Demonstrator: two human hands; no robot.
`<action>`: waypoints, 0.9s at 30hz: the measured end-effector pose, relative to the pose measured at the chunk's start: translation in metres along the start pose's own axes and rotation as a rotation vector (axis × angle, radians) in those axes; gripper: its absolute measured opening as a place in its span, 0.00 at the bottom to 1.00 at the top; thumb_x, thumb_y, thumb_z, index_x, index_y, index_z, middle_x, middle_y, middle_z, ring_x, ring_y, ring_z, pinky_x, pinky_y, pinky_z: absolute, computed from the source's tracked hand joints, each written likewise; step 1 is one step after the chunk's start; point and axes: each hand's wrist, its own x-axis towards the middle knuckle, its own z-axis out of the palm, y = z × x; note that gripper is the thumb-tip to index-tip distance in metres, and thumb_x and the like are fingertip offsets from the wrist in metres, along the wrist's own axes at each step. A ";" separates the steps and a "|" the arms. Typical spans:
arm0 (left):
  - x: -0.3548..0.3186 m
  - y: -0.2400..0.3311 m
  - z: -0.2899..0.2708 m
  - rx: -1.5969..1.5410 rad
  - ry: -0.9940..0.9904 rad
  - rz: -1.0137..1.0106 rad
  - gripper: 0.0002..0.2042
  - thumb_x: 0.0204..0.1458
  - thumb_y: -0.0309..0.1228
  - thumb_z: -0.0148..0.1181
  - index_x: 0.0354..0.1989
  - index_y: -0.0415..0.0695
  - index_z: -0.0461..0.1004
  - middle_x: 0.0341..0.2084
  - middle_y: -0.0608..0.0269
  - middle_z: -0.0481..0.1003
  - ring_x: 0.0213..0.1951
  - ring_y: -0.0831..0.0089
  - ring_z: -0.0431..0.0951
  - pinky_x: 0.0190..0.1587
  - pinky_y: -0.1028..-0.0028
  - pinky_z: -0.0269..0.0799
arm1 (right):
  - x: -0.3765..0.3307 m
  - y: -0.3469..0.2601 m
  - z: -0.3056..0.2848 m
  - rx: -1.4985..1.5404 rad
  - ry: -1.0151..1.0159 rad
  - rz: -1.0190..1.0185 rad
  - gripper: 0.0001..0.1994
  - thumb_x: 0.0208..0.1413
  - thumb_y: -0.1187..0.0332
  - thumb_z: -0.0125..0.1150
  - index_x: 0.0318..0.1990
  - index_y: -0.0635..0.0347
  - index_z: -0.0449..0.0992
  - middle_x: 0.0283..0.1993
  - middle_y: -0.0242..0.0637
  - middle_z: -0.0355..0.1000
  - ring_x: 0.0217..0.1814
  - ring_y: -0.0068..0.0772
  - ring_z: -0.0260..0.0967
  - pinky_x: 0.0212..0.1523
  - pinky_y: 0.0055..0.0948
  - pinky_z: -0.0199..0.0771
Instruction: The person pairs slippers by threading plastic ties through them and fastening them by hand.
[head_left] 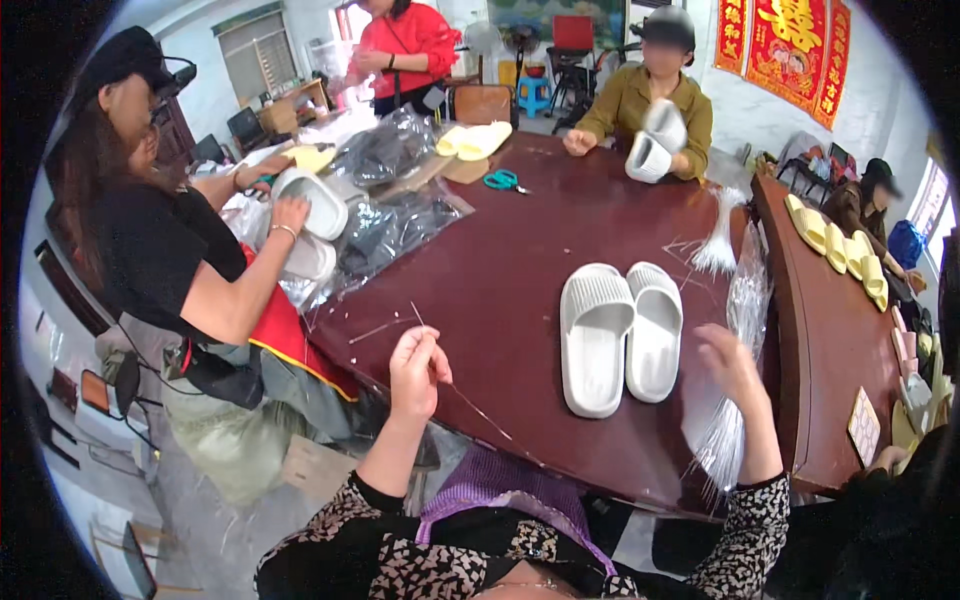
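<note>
My left hand (pixel 416 372) is raised over the table's near edge, thumb and fingers pinched on a thin plastic strand (pixel 482 415). One end of the strand sticks up above the fingertips; the rest trails down to the right. My right hand (pixel 733 368) hovers just right of a pair of pale grey slippers, its fingers apart and slightly blurred, with nothing seen in it. The left slipper (pixel 592 372) and the right slipper (pixel 655 352) lie side by side on the table, toes pointing away from me. Beside my right hand lies a long bundle of clear strands (pixel 748 310).
A white strand bundle (pixel 716 245) and teal-handled scissors (pixel 506 181) lie on the dark red table (pixel 480 270). At left a co-worker handles grey slippers (pixel 322 205) beside plastic bags (pixel 395 235). Across, another person holds grey slippers (pixel 650 158). Yellow slippers (pixel 840 248) line the right-hand table.
</note>
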 end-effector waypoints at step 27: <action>-0.008 -0.041 -0.011 0.519 -0.062 0.048 0.07 0.61 0.31 0.48 0.36 0.42 0.69 0.16 0.69 0.70 0.20 0.85 0.67 0.23 0.83 0.61 | 0.086 0.036 0.108 0.195 -0.045 -0.034 0.20 0.46 0.69 0.64 0.46 0.63 0.67 0.35 0.37 0.67 0.36 0.26 0.66 0.38 0.27 0.68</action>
